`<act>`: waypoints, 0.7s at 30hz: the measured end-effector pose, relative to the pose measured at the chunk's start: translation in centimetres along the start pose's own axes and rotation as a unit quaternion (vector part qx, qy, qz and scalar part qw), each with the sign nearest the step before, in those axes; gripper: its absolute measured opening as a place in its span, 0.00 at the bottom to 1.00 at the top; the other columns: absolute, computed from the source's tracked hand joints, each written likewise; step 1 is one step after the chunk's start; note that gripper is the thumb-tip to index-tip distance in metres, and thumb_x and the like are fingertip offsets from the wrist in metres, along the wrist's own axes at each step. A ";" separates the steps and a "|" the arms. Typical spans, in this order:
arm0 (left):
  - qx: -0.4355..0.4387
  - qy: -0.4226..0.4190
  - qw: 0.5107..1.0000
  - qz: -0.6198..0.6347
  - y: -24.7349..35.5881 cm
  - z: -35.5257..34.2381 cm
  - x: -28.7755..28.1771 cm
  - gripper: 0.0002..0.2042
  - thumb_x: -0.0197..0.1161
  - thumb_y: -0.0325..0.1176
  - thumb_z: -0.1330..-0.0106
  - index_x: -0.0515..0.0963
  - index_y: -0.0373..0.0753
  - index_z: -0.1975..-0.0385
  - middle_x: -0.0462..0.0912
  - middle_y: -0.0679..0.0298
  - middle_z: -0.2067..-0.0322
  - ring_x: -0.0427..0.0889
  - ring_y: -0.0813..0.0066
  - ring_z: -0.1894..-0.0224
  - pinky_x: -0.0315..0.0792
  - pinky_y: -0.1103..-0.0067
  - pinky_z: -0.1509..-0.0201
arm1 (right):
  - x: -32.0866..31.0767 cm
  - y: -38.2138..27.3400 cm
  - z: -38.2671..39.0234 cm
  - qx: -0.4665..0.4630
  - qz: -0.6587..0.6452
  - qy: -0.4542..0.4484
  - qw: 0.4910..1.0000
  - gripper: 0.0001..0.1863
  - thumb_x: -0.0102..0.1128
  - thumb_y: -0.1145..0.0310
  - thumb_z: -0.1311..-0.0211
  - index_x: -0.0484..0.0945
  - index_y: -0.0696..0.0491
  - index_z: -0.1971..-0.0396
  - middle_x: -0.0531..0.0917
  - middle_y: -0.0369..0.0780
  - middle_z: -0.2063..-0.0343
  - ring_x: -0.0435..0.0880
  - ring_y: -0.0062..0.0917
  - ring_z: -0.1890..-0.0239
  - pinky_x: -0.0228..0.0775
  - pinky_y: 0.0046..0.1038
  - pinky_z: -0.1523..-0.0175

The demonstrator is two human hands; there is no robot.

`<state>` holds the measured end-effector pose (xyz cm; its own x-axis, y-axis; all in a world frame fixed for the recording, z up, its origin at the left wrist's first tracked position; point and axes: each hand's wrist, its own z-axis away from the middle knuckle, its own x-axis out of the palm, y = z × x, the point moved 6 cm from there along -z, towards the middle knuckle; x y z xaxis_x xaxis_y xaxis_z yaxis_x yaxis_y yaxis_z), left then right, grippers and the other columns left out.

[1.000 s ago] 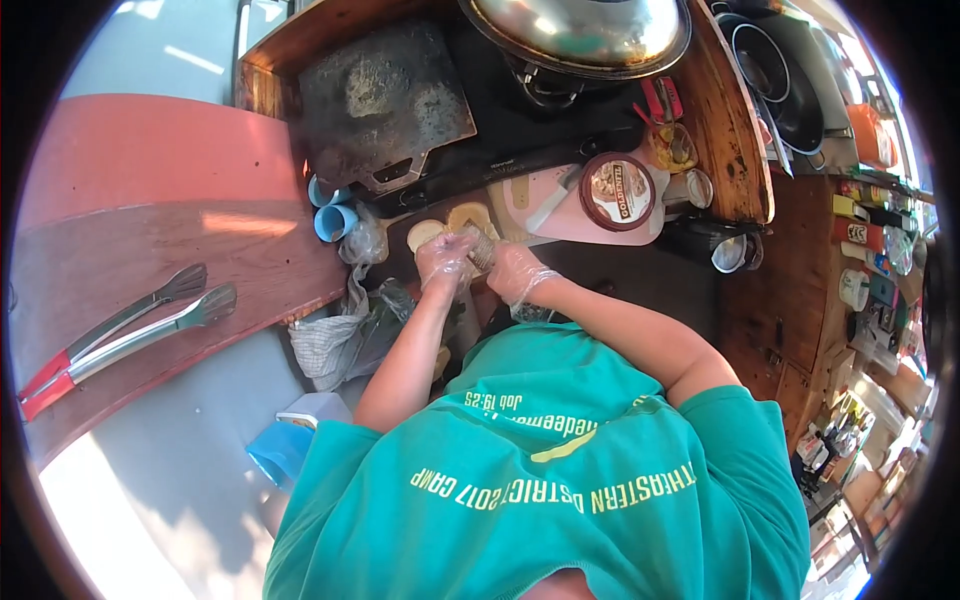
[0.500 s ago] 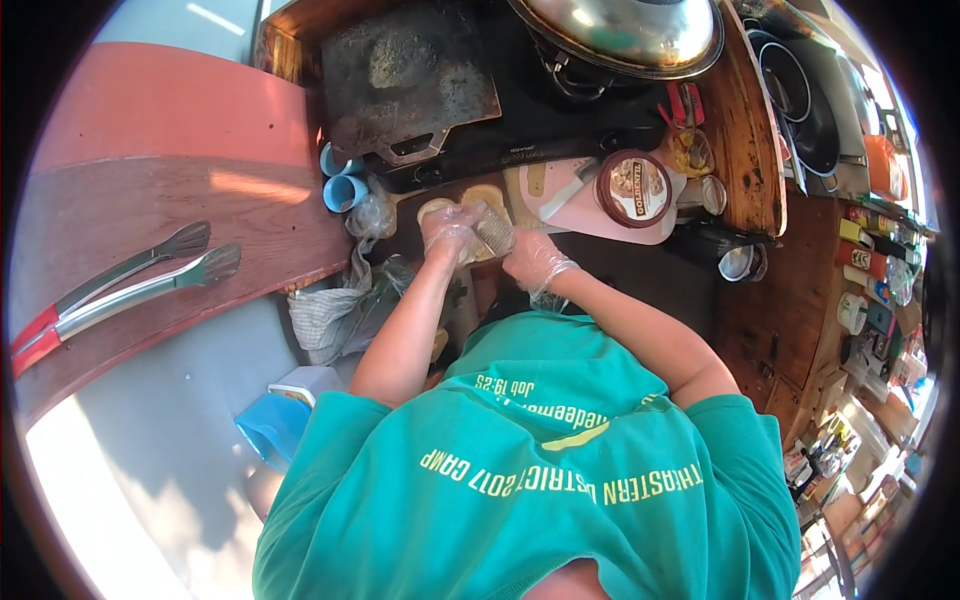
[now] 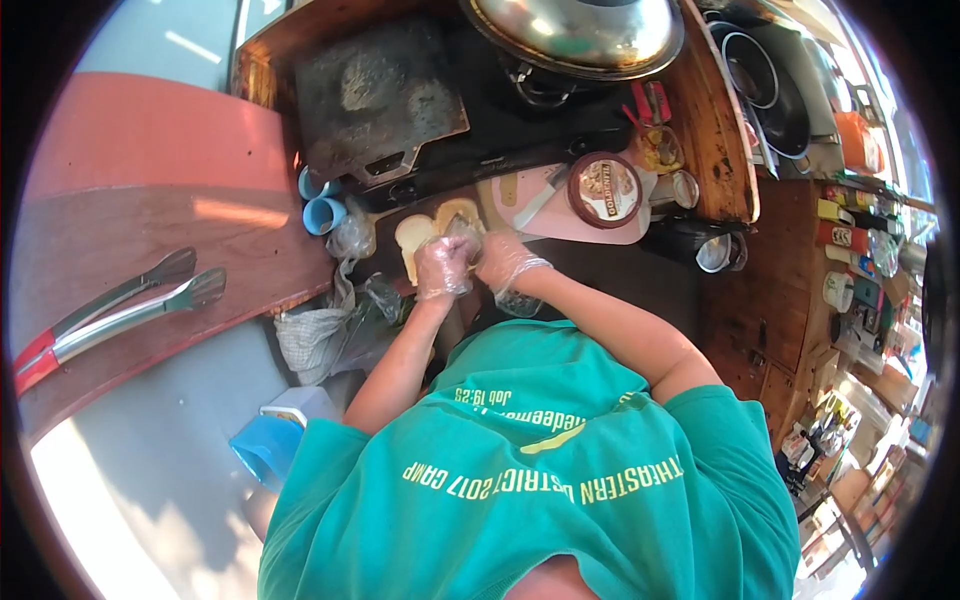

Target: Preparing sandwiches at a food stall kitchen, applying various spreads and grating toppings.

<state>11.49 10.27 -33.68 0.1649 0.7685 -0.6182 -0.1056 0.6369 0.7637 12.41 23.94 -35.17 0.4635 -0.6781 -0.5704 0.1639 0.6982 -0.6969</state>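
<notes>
Both of my hands wear clear plastic gloves and meet in front of the stove. My left hand (image 3: 443,267) is closed, its fingers around a small greyish, shiny piece (image 3: 464,232) whose kind I cannot make out. Right beside it, my right hand (image 3: 505,262) is closed too, with its fingertips against the same piece. Just beyond the hands lie two bread slices, a pale one (image 3: 412,236) on the left and a browner, spread-looking one (image 3: 457,211) on the right. My hands cover their near edges.
A pink cutting board (image 3: 545,225) bears a knife (image 3: 540,198) and a round brown-rimmed tub (image 3: 606,190). Behind are a dark griddle plate (image 3: 375,100) and a domed metal lid (image 3: 580,35). Blue cups (image 3: 323,215) stand left; tongs (image 3: 130,320) lie on a wooden ledge (image 3: 250,250).
A greyish, mesh-patterned piece lay visible between my hands; now it is gathered up and mostly hidden in the fingers. My hands have drawn together, showing more bread. The view has shifted slightly.
</notes>
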 end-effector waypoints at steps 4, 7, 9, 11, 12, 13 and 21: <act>-0.005 0.032 0.998 0.052 0.3 0.1 -0.2 0.07 0.69 0.28 0.45 0.87 0.36 0.67 0.88 0.57 0.71 0.87 0.69 0.69 0.79 0.75 0.61 | -0.1 -0.1 -0.2 -0.010 -0.009 0.008 1.000 0.12 0.58 0.71 0.53 0.81 0.66 0.75 0.81 0.62 0.70 0.82 0.55 0.62 0.76 0.46 0.56; 0.009 0.030 0.998 0.049 1.3 0.1 -0.7 0.07 0.69 0.28 0.45 0.86 0.35 0.68 0.88 0.58 0.71 0.86 0.70 0.69 0.79 0.76 0.60 | 0.1 0.3 -0.4 0.013 -0.011 -0.027 1.000 0.11 0.58 0.71 0.53 0.82 0.65 0.74 0.81 0.61 0.70 0.83 0.54 0.63 0.76 0.46 0.56; 0.013 0.031 0.998 0.046 1.4 0.0 -0.7 0.06 0.70 0.28 0.45 0.86 0.35 0.68 0.88 0.58 0.71 0.86 0.71 0.69 0.79 0.76 0.60 | 0.6 0.4 -0.4 0.019 -0.014 -0.060 0.998 0.14 0.57 0.70 0.47 0.82 0.66 0.67 0.82 0.60 0.64 0.84 0.50 0.57 0.76 0.42 0.52; -0.006 0.026 0.996 0.084 0.4 0.2 -0.1 0.05 0.69 0.27 0.44 0.86 0.35 0.69 0.88 0.58 0.71 0.86 0.71 0.69 0.79 0.76 0.60 | 0.8 0.4 -0.5 -0.001 -0.021 -0.036 0.999 0.13 0.57 0.71 0.50 0.82 0.65 0.70 0.82 0.61 0.67 0.83 0.52 0.60 0.76 0.43 0.54; -0.008 0.027 0.996 0.083 0.1 0.2 0.1 0.05 0.69 0.27 0.44 0.86 0.35 0.69 0.88 0.58 0.71 0.86 0.71 0.69 0.79 0.76 0.60 | 0.6 0.2 -0.5 -0.022 -0.029 -0.013 0.999 0.11 0.57 0.72 0.53 0.82 0.64 0.73 0.81 0.61 0.70 0.82 0.54 0.63 0.76 0.45 0.56; 0.001 0.036 0.996 0.079 -0.1 0.1 0.1 0.05 0.69 0.27 0.45 0.86 0.35 0.70 0.87 0.59 0.72 0.86 0.72 0.70 0.78 0.77 0.61 | 0.8 0.3 -0.5 -0.023 -0.030 -0.015 0.999 0.11 0.57 0.72 0.53 0.82 0.64 0.73 0.81 0.61 0.70 0.82 0.54 0.63 0.76 0.45 0.56; -0.087 0.039 0.992 0.084 -2.9 -0.5 1.4 0.07 0.73 0.33 0.46 0.85 0.38 0.74 0.86 0.64 0.76 0.82 0.78 0.74 0.75 0.78 0.66 | -0.4 -0.1 0.3 -0.008 -0.003 -0.016 1.000 0.11 0.57 0.72 0.54 0.81 0.65 0.75 0.81 0.61 0.71 0.82 0.54 0.63 0.76 0.45 0.55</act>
<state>11.57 9.52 -36.90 0.0541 0.8631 -0.5022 -0.2946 0.4943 0.8178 12.49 24.25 -34.74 0.4908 -0.6738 -0.5523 0.1531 0.6908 -0.7067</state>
